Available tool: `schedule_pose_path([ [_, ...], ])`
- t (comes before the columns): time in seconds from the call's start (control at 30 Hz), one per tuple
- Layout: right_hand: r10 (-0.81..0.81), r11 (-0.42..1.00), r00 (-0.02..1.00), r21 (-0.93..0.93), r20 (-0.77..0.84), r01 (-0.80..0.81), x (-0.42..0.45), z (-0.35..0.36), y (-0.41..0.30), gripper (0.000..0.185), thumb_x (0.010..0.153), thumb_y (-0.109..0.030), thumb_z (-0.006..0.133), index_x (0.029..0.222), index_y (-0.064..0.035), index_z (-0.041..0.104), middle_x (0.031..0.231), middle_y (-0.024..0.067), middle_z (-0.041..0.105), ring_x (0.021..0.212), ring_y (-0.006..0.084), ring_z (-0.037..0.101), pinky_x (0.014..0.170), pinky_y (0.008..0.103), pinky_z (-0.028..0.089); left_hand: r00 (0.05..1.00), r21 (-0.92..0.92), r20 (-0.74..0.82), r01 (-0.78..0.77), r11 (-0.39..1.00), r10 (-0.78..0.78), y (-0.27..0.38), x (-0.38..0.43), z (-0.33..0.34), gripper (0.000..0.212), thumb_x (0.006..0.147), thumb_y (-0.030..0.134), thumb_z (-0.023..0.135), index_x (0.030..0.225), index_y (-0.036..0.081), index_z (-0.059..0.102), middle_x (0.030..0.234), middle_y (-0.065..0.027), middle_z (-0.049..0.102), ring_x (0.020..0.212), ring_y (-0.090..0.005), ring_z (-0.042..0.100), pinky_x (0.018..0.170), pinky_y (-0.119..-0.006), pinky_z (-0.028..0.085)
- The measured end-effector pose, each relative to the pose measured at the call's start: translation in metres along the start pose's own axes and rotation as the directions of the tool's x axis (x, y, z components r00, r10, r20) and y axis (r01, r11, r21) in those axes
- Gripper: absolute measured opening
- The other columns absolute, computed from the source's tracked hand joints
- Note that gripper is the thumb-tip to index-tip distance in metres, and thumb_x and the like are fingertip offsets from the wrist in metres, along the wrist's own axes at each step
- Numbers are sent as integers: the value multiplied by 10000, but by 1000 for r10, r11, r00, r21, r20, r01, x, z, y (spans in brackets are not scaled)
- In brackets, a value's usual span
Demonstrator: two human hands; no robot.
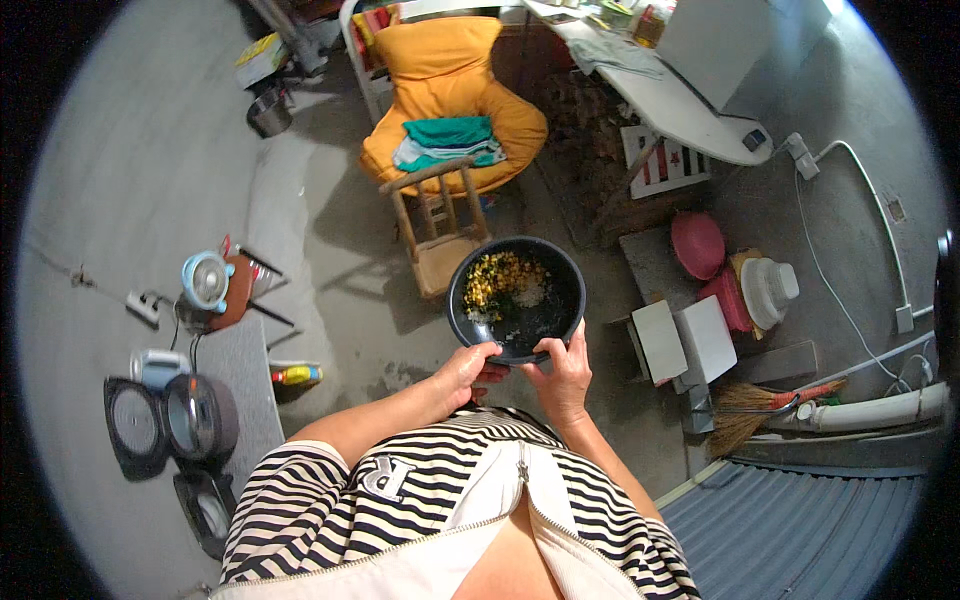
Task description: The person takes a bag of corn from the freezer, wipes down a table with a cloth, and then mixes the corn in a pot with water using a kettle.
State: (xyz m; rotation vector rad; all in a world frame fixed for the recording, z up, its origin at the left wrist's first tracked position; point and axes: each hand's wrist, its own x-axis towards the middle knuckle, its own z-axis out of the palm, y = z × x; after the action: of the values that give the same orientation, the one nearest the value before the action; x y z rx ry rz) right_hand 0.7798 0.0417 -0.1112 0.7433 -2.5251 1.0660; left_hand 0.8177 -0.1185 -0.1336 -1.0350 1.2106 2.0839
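Both my hands hold a round black pot or deep bowl [555, 319] out before my waist. My left hand [469, 371] grips its near rim on the left, the thumb over the edge and fingers beneath. At the near right of the rim, my right hand [561, 375] holds on with its thumb and bent fingers. Inside the vessel lie yellow corn-like kernels [504, 277], dark green bits and a pale grainy heap [531, 295], mostly towards the far left. Small pale scraps cling to its dark bottom.
Beyond the vessel stands a small wooden chair [442, 262], then an orange cushioned chair [427, 67] with folded cloths. An ironing board [637, 90] is at the upper right. Plastic basins [697, 244] and a straw broom [739, 416] lie right. A grey table [240, 375] with appliances stands left.
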Motion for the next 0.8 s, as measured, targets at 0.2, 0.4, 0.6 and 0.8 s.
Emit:
schedule_pose_path([
  [0.2, 382, 768, 918, 515, 109, -381, 54, -26, 89, 650, 709, -136, 698, 1247, -117, 333, 1381, 182, 255, 1239, 293, 338, 970, 374, 340, 987, 60, -67, -144, 988, 148, 69, 78, 64, 205, 741, 233, 512, 774, 47, 592, 676, -71, 607, 582, -168, 551, 582, -301, 383],
  [0.4, 694, 36, 491, 656, 526, -754, 136, -53, 183, 683, 817, -407, 593, 1333, -132, 239, 1213, 129, 472, 1000, 242, 556, 716, 390, 516, 912, 478, 17, -367, 798, 410, 144, 148, 144, 307, 706, 222, 536, 624, -74, 551, 593, -93, 544, 550, -167, 475, 521, -323, 371],
  [0.6, 844, -14, 410, 778, 346, -627, 195, -77, 292, 224, 769, -85, 543, 977, -2, 532, 906, 87, 592, 778, 189, 602, 635, 328, 516, 704, 591, 582, -710, 382, 408, 233, 211, 199, 689, 845, 567, 448, 1107, -68, 504, 1030, -207, 558, 990, -229, 506, 869, -332, 401],
  [0.8, 850, -109, 402, 860, 341, -498, 218, -134, 359, 238, 754, -67, 530, 965, 38, 565, 925, 106, 609, 849, 239, 602, 778, 359, 491, 405, 617, 675, -768, -170, 617, 442, 273, 236, 240, 817, 231, 589, 977, 56, 626, 927, -117, 621, 896, -231, 593, 786, -335, 470],
])
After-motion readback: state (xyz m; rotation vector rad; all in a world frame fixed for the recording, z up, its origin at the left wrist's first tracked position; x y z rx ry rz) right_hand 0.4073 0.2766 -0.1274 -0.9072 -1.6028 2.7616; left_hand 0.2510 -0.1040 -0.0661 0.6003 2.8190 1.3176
